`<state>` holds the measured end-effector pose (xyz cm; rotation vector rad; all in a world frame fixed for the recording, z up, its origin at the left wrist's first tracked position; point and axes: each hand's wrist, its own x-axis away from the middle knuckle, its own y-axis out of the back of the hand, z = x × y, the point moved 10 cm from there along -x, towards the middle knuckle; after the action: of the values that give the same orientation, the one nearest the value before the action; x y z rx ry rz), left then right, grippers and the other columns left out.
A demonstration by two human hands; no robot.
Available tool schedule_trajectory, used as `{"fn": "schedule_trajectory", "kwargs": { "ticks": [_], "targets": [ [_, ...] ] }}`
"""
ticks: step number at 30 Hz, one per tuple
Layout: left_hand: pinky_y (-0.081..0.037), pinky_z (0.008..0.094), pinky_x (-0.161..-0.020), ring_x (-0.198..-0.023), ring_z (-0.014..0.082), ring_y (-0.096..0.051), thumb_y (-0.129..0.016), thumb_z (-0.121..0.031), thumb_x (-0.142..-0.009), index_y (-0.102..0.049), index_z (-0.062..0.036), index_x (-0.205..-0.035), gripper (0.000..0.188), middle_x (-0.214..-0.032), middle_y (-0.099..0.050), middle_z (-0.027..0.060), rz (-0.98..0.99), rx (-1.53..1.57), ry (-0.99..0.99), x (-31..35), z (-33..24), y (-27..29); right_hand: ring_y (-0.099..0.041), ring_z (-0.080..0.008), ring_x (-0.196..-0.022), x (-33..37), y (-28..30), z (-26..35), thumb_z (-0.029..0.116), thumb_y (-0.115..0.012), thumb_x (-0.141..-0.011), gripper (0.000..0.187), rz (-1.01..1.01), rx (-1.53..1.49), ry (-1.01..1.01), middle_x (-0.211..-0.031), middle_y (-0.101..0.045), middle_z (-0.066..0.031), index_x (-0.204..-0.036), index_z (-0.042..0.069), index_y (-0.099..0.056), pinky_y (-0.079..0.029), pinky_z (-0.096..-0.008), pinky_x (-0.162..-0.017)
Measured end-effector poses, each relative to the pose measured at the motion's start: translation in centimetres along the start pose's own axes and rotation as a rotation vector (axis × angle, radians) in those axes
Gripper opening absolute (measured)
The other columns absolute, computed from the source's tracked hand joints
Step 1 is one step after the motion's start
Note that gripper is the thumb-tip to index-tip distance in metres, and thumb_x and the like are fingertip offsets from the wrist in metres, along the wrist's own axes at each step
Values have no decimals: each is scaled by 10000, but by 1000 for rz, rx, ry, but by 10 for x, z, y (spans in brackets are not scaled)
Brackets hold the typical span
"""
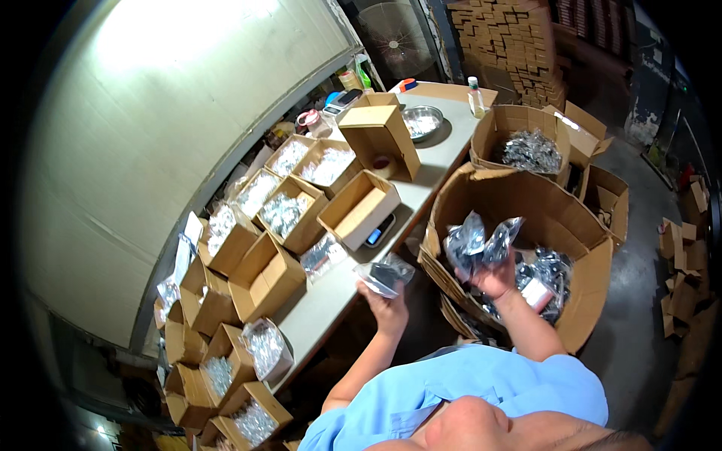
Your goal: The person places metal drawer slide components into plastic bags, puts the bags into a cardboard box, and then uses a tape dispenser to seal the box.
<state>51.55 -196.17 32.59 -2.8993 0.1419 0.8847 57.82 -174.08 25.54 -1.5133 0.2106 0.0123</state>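
Near frame centre, our left hand [386, 307] curls around a clear plastic bag [385, 276]; right of centre, our right hand [494, 279] clutches similar bags [468, 244], likely light, slippery, best gripped around their contents.

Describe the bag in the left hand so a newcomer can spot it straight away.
Find the long pale table crossing the view diagonally. By its right-hand edge, the left hand holds a clear plastic bag with something dark inside. Unlike the similar bag among the boxes, it's in a hand, and the right hand grips other bags.
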Motion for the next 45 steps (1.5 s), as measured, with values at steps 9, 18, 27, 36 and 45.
{"fn": "schedule_trajectory", "kwargs": {
  "ticks": [9,18,27,36,45],
  "targets": [
    [-500,357,-783,-865,194,-605,-508,-264,-937,-467,-20,-1089,290,-996,-606,121,-61,480,723,-72,116,78,-461,-385,-1166,-270,32,134,434,-556,-817,542,-126,228,179,-1278,-487,-149,-1238,101,-482,-399,-603,-878],
    [-516,373,-745,-856,249,-602,-532,-250,-910,-228,-198,-1310,506,-1052,-555,202,142,588,707,-259,197,33,-517,-342,-1101,-502,82,207,434,-662,-754,494,-402,629,240,-1145,-597,-67,-1135,135,-561,-292,-679,-919],
    [-511,363,-820,-1045,264,-555,-727,-445,-727,-174,-246,-1386,884,-1256,-439,122,395,681,392,-459,199,-91,-603,-149,-697,-538,-115,95,318,-562,-867,330,12,1256,111,-826,-623,-41,-1011,21,-569,-502,-263,-628],
    [-555,379,-701,-821,251,-640,-644,-323,-776,-490,-42,-1151,493,-967,-619,125,528,1025,819,-475,236,-193,-395,-210,-1072,-481,-161,84,254,-385,-901,360,-15,1912,552,-1089,-399,-124,-1145,-8,-423,-301,-317,-965],
    [-465,521,-779,-1036,289,-551,-693,-373,-766,-248,-197,-1329,739,-1230,-484,102,279,515,900,-707,470,-228,-424,-70,-885,-239,-36,196,209,-492,-909,195,-898,1670,714,-950,-467,12,-1044,69,-488,-357,-214,-792]
  ]
}}
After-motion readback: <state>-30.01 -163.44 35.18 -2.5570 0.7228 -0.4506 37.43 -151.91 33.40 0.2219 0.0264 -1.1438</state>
